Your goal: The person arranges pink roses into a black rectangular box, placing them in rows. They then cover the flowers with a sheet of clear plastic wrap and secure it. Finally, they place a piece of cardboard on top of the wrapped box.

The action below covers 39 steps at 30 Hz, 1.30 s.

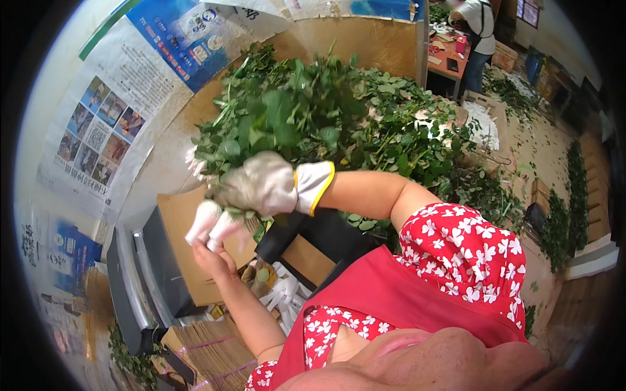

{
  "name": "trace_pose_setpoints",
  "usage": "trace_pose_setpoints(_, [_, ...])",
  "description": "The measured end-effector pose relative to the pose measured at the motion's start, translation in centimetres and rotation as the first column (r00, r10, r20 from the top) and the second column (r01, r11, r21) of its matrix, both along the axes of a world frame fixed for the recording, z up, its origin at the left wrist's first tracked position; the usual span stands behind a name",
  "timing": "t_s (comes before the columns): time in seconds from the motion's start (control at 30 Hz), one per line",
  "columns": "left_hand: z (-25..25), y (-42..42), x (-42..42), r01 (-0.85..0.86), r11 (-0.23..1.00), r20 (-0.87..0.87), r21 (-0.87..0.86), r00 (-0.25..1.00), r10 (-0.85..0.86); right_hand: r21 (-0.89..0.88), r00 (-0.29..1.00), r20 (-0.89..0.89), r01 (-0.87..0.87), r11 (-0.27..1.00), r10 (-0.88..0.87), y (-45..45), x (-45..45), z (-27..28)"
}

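My left hand [212, 259], bare, pinches the narrow ends of pale pink flower heads in white mesh sleeves [226, 229]. My right hand [261, 183] wears a whitish, soiled glove with a yellow-edged cuff and is closed around the flowers just above these heads; motion blurs it, and its fingers are partly hidden. Beyond the glove lies a large pile of leafy green stems [293, 107], its nearest leaves blurred. More pale sleeved heads [195, 163] stick out at the pile's left edge.
A cardboard sheet [183, 244] and a black bin [313, 229] stand near my hands. Bundled flat cardboard [215, 349] lies below. Papers cover the wall [161, 122] at left. A person [479, 29] stands by a red-topped table [447, 61] at upper right. Leaves [513, 97] litter the floor.
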<state>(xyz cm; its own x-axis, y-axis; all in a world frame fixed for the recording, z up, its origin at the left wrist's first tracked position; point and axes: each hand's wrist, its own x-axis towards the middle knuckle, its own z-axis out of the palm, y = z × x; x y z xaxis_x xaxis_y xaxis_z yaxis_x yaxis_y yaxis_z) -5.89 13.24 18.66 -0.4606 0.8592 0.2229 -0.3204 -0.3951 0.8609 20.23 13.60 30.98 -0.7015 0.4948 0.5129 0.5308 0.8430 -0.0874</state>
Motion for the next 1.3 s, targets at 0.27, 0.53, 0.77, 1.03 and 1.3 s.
trace_pose_setpoints(0.27, [-0.6,-4.8,3.8,0.079,0.994,-0.157,-0.072,0.984,-0.089,-0.41,0.97,-0.194,-0.216,0.886,0.147,2.1,-3.4,-11.4])
trace_pose_setpoints(0.53, [0.4,-13.9,1.8,-0.428,0.762,-0.67,0.486,0.377,0.639,-0.67,0.868,-0.416,-0.494,0.554,0.271,1.6,-2.2,-9.1])
trace_pose_setpoints(0.77, [0.6,-16.1,3.0,-0.151,0.983,-0.777,-0.103,0.629,0.015,-0.754,0.729,-0.655,-0.65,-0.099,0.199,0.7,-4.3,-10.2])
trace_pose_setpoints(1.03, [1.7,-18.5,-1.4,-0.212,0.975,-0.909,-0.062,0.417,0.033,-0.788,0.918,-0.306,-0.394,0.474,0.253,0.9,-2.3,-9.3])
trace_pose_setpoints(1.3, [2.2,-17.3,1.1,-0.123,0.886,-0.755,0.447,0.48,0.447,-0.783,0.859,-0.451,-0.512,0.354,0.244,-0.1,-3.2,-8.0])
